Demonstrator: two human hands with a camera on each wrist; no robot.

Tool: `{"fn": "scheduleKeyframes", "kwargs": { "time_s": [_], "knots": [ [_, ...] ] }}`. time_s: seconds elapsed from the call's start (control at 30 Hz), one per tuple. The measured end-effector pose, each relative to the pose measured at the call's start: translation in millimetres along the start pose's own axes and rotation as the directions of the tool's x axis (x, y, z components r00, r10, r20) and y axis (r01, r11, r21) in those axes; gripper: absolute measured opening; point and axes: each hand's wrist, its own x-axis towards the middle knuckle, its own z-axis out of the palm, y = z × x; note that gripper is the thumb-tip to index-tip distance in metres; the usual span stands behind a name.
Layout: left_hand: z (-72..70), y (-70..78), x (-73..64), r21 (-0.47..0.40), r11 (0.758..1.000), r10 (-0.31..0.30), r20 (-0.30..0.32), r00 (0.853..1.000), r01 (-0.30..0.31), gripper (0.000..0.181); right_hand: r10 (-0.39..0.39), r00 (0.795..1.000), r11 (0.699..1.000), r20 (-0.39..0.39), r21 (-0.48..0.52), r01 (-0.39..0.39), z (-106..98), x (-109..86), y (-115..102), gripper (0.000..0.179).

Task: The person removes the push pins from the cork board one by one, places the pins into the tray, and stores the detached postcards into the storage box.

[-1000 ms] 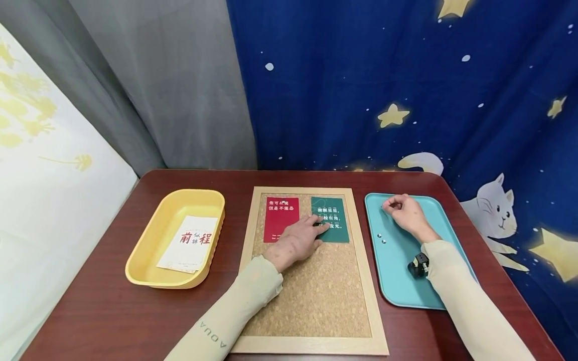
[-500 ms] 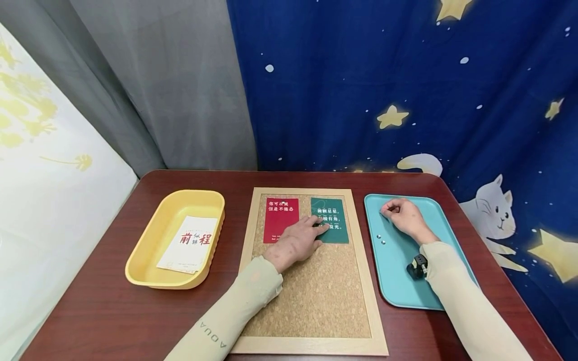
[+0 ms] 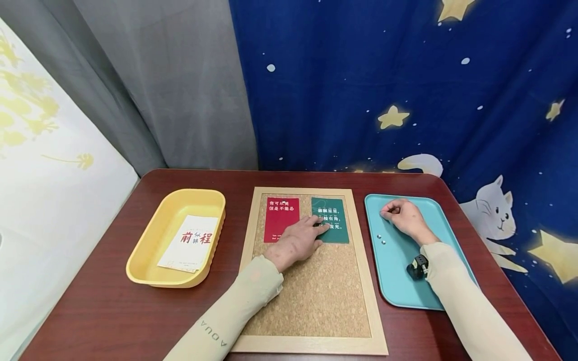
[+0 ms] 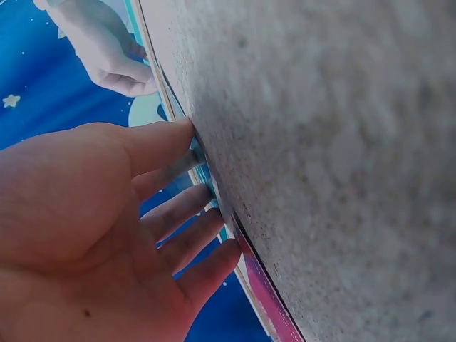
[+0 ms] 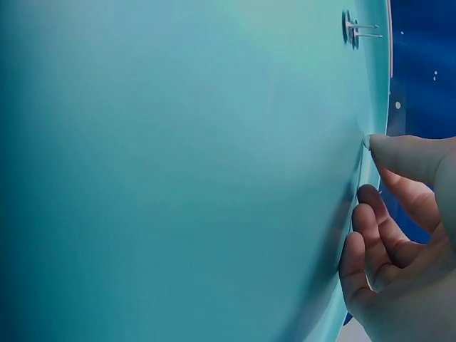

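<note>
In the head view my left hand lies over the cork board, its spread fingertips on a green card with white lettering. Its wrist covers the lower right of a red card, which has a small tack near its top. In the left wrist view those fingers look nearly straight. My right hand is low over the turquoise tray, thumb and forefinger together at its surface. In the right wrist view the other fingers curl; I cannot tell whether anything small is between the tips.
Two silver thumbtacks lie point up on the tray, close to the right fingertips. Left of the board, a yellow basket holds white cards with red lettering. Everything stands on a dark red table before a starry blue curtain.
My right hand has shifted very slightly left and down on the tray, its thumb and forefinger still together. The left hand stays on the green card.
</note>
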Motion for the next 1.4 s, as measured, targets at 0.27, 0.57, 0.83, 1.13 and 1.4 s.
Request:
{"fn": "scheduleKeyframes", "kwargs": {
  "time_s": [0.27,0.57,0.83,1.13,1.4],
  "knots": [
    [-0.6,-1.0,-0.2,-0.013,1.000,-0.005,0.004,1.000,0.005,0.056,-0.006,1.000,1.000,0.003,0.010,0.006,0,-0.2,-3,0.014],
    [-1.6,-1.3,-0.9,0.001,1.000,0.007,-0.003,1.000,-0.007,0.056,0.000,1.000,1.000,0.004,0.021,0.000,-1,-1.2,-5,0.017],
    [0.1,-1.2,0.2,-0.001,1.000,0.014,-0.003,1.000,-0.014,0.056,-0.024,0.998,1.000,-0.061,0.014,0.025,0,-0.2,-5,0.015],
    [-0.6,-0.3,0.7,0.003,1.000,0.011,-0.005,1.000,-0.011,0.056,-0.025,0.998,1.000,-0.060,0.003,0.026,-1,-1.7,-9,0.017],
    [-0.1,-0.7,0.5,0.003,1.000,0.010,-0.009,1.000,-0.010,0.056,-0.059,0.998,0.998,-0.018,-0.019,0.058,-3,-0.9,-21,0.031]
  ]
}}
